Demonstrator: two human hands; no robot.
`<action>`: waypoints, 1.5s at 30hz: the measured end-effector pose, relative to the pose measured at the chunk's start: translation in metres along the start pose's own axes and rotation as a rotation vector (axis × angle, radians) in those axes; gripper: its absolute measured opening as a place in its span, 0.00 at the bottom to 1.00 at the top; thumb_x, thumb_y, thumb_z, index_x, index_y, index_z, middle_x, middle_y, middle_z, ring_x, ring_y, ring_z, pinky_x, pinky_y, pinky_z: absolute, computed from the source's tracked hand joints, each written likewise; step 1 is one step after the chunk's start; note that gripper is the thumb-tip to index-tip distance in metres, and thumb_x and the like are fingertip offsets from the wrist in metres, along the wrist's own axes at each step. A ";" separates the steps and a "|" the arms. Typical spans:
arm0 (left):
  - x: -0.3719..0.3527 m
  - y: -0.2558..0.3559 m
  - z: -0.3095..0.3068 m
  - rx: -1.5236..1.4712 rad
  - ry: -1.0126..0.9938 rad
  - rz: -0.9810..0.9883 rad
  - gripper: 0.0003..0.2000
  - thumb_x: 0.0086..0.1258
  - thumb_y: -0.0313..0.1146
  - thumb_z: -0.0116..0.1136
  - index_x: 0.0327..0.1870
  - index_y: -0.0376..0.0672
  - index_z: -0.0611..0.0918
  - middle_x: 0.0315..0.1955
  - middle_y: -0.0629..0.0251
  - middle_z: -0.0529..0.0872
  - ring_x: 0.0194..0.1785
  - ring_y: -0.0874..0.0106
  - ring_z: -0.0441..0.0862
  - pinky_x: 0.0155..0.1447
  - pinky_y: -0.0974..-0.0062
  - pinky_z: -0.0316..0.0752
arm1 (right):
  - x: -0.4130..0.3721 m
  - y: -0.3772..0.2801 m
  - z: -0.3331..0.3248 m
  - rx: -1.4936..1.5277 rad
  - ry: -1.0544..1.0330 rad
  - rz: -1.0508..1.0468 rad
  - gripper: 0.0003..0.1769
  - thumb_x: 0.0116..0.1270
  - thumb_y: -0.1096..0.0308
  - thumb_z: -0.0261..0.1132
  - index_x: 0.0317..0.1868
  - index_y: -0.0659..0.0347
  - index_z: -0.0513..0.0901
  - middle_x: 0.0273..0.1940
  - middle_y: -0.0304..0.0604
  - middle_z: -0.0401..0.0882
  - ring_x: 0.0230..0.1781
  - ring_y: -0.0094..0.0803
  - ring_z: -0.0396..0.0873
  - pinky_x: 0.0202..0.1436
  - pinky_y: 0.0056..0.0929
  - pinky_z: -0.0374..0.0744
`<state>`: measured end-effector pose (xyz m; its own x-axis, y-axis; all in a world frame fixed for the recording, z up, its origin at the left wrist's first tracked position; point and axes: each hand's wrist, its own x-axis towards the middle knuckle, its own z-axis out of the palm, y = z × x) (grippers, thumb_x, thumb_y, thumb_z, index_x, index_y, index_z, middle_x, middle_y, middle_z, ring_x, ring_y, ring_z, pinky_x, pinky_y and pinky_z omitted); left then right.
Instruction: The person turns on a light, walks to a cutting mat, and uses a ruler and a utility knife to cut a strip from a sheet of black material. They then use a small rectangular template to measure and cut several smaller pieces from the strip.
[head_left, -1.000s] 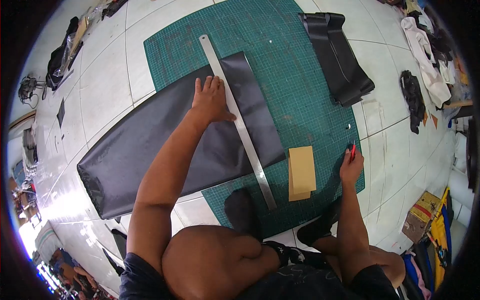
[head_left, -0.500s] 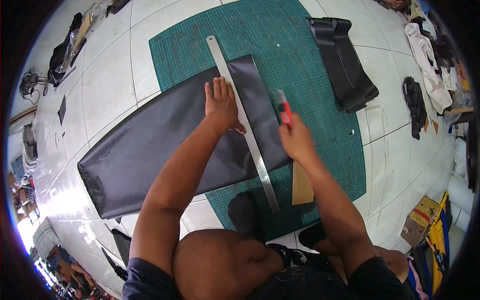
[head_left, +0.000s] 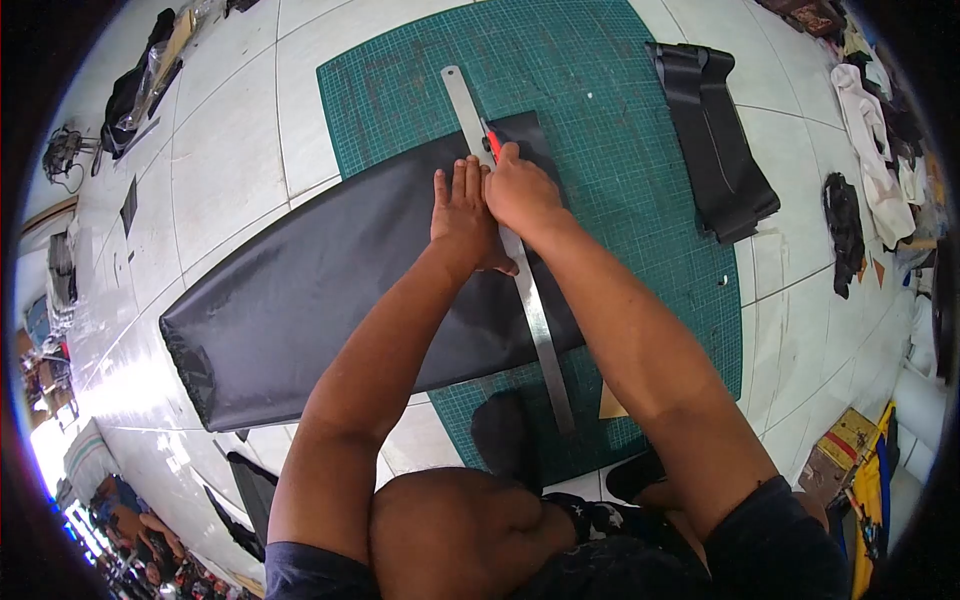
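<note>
A long sheet of black material lies partly on a green cutting mat and partly on the tiled floor. Across its right part runs a steel ruler. My left hand presses flat on the sheet and the ruler's left edge, fingers stretched out. Wrapped round a red utility knife, my right hand is beside the left fingers, near the sheet's far edge. The knife's tip meets the ruler's right side. Under my right forearm a tan piece of card partly shows.
A folded black strip lies over the mat's right edge. White cloth and a crumpled black piece are farther right on the floor. My dark-socked foot rests at the mat's near edge, close to the ruler's end.
My right hand has brought the knife from the right of the sheet up and left to the ruler. The left hand stays on the ruler; the view has shifted slightly.
</note>
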<state>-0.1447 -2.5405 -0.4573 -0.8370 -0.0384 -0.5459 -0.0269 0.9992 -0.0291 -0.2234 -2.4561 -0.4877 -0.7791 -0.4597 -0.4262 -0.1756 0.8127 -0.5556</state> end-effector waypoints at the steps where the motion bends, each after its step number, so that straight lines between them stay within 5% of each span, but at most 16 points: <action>1: 0.001 0.000 0.000 0.005 -0.002 0.000 0.76 0.39 0.71 0.80 0.84 0.34 0.46 0.84 0.45 0.46 0.87 0.49 0.40 0.86 0.44 0.39 | 0.002 -0.001 0.000 0.008 0.010 0.023 0.26 0.80 0.58 0.48 0.59 0.78 0.68 0.43 0.74 0.85 0.49 0.67 0.85 0.53 0.57 0.83; 4: 0.000 -0.001 0.001 -0.012 -0.001 0.002 0.76 0.39 0.72 0.79 0.84 0.34 0.46 0.84 0.44 0.46 0.87 0.49 0.41 0.86 0.44 0.39 | 0.006 0.003 0.002 -0.013 -0.016 0.000 0.27 0.81 0.59 0.47 0.63 0.80 0.67 0.48 0.77 0.83 0.48 0.66 0.86 0.53 0.57 0.83; 7: 0.000 -0.002 0.002 -0.018 0.003 0.009 0.76 0.39 0.72 0.79 0.84 0.34 0.45 0.84 0.44 0.45 0.87 0.49 0.41 0.86 0.44 0.39 | 0.017 0.014 0.015 -0.253 -0.051 -0.240 0.29 0.81 0.59 0.47 0.68 0.78 0.65 0.55 0.77 0.80 0.52 0.65 0.85 0.57 0.56 0.82; 13: 0.002 -0.002 0.000 0.063 -0.018 0.026 0.77 0.40 0.79 0.73 0.85 0.38 0.44 0.84 0.42 0.44 0.87 0.48 0.37 0.85 0.42 0.37 | 0.005 -0.022 -0.022 0.059 -0.061 0.139 0.27 0.82 0.60 0.46 0.73 0.68 0.65 0.63 0.70 0.78 0.64 0.62 0.79 0.67 0.55 0.77; 19: 0.004 -0.003 0.005 0.063 0.017 0.034 0.77 0.39 0.75 0.76 0.83 0.31 0.47 0.84 0.43 0.47 0.87 0.49 0.41 0.86 0.44 0.37 | -0.030 -0.012 -0.026 0.009 -0.338 0.223 0.26 0.82 0.60 0.46 0.69 0.71 0.68 0.65 0.71 0.77 0.66 0.62 0.78 0.68 0.55 0.77; 23: 0.004 0.002 0.009 0.062 0.041 -0.014 0.77 0.39 0.76 0.76 0.83 0.30 0.47 0.84 0.44 0.47 0.87 0.50 0.42 0.86 0.44 0.38 | -0.102 0.007 -0.010 -0.005 -0.141 0.143 0.25 0.81 0.62 0.47 0.66 0.76 0.68 0.61 0.72 0.79 0.61 0.64 0.81 0.62 0.56 0.80; 28: 0.002 0.002 0.002 0.064 0.037 -0.011 0.79 0.36 0.76 0.77 0.83 0.30 0.47 0.83 0.42 0.47 0.87 0.50 0.43 0.85 0.41 0.40 | -0.146 0.058 0.024 -0.046 -0.345 0.195 0.21 0.81 0.63 0.48 0.61 0.74 0.72 0.42 0.73 0.84 0.44 0.67 0.86 0.51 0.61 0.81; 33: 0.004 0.001 0.009 0.034 0.075 -0.020 0.80 0.33 0.75 0.79 0.83 0.32 0.48 0.83 0.43 0.48 0.87 0.50 0.44 0.84 0.38 0.40 | -0.230 0.073 0.021 -0.041 -0.403 0.185 0.30 0.80 0.63 0.56 0.77 0.63 0.62 0.56 0.60 0.81 0.40 0.52 0.84 0.44 0.48 0.83; 37: 0.004 0.001 0.012 0.006 0.096 -0.031 0.80 0.31 0.74 0.81 0.83 0.33 0.48 0.83 0.44 0.49 0.87 0.51 0.44 0.84 0.36 0.41 | -0.310 0.110 0.045 -0.135 -0.090 -0.120 0.33 0.81 0.61 0.57 0.81 0.56 0.60 0.55 0.59 0.82 0.33 0.50 0.83 0.36 0.45 0.82; 40: 0.003 0.003 0.006 0.022 0.057 -0.037 0.80 0.31 0.74 0.81 0.83 0.33 0.48 0.83 0.45 0.48 0.87 0.50 0.43 0.84 0.37 0.40 | -0.331 0.100 0.032 -0.169 -0.328 0.148 0.32 0.80 0.63 0.56 0.81 0.54 0.61 0.54 0.58 0.84 0.33 0.53 0.84 0.38 0.48 0.83; 45: 0.000 0.004 0.007 0.019 0.051 -0.042 0.80 0.32 0.74 0.81 0.83 0.33 0.47 0.84 0.45 0.46 0.87 0.50 0.43 0.84 0.37 0.43 | -0.327 0.103 0.026 -0.153 -0.401 0.230 0.28 0.78 0.64 0.56 0.77 0.57 0.67 0.48 0.56 0.86 0.36 0.55 0.85 0.41 0.52 0.83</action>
<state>-0.1411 -2.5364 -0.4632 -0.8620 -0.0790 -0.5006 -0.0526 0.9964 -0.0668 0.0291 -2.2308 -0.4238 -0.5199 -0.3392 -0.7840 -0.1361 0.9390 -0.3159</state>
